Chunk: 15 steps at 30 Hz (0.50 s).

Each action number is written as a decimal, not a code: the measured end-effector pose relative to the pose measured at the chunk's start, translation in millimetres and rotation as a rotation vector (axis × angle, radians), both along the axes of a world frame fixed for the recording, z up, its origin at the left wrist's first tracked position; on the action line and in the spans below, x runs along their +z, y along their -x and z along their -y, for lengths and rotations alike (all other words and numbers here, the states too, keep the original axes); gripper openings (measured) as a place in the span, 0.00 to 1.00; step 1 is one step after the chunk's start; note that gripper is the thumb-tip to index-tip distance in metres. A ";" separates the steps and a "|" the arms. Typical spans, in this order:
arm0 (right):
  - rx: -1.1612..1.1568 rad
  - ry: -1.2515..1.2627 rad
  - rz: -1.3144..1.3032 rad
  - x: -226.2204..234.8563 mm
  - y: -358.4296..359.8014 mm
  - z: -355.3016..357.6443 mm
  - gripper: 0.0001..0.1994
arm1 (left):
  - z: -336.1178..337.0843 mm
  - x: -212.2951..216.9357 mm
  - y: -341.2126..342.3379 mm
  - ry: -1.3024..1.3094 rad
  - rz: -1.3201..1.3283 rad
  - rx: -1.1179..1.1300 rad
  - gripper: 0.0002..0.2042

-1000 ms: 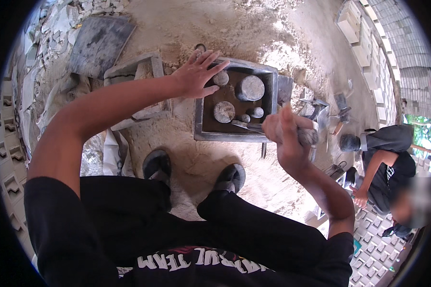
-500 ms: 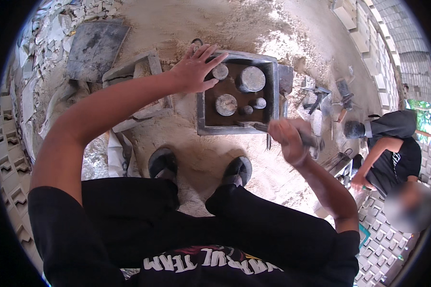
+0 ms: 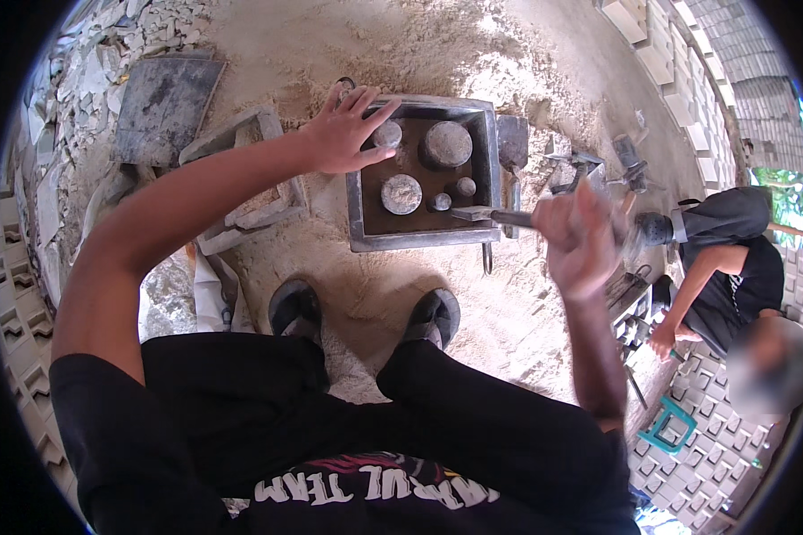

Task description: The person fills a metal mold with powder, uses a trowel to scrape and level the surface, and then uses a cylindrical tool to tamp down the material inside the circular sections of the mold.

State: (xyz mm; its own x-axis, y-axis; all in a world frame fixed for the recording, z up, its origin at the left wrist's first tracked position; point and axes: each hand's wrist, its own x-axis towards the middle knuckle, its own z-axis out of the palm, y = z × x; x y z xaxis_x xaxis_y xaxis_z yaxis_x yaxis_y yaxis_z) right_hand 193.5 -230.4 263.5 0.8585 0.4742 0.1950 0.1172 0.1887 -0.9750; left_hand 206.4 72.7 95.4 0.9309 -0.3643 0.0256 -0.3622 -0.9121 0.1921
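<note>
A square grey metal frame [image 3: 355, 201] lies on the sandy ground before my feet, packed with brown sand. Several round cylinders stand in it, among them a large one [image 3: 447, 144] at the far right and a speckled one [image 3: 401, 194] at the near left. My left hand [image 3: 346, 134] rests with spread fingers over the frame's far left corner, next to a small cylinder [image 3: 386, 134]. My right hand [image 3: 580, 236], smeared by motion, is closed around a rod-like tool [image 3: 513, 218]. Its flat end is over the near right part of the frame, beside two small cylinders.
Another metal frame [image 3: 210, 144] and a dark flat plate [image 3: 168, 109] lie at left. A trowel [image 3: 513, 147] lies just right of the frame, with more tools beyond. A co-worker [image 3: 732, 267] sits at right, near a teal stool [image 3: 669, 426].
The view has shifted slightly, moving the scene left. My right hand has moved right and farther out, bringing the tool's flat end from the near wall to over the sand. My left hand stays put.
</note>
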 end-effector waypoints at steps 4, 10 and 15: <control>-0.246 0.271 0.062 -42.8 4.4 10.4 0.17 | 13.1 13.9 -25.3 0.090 -0.156 -0.022 0.35; -0.132 -0.036 -0.009 -9.3 23.4 4.6 0.15 | -10.4 17.7 -28.0 -0.007 -0.192 -0.081 0.35; -0.140 0.014 -0.097 -7.1 20.3 1.4 0.16 | 3.2 -13.9 -20.3 0.215 -0.060 0.062 0.34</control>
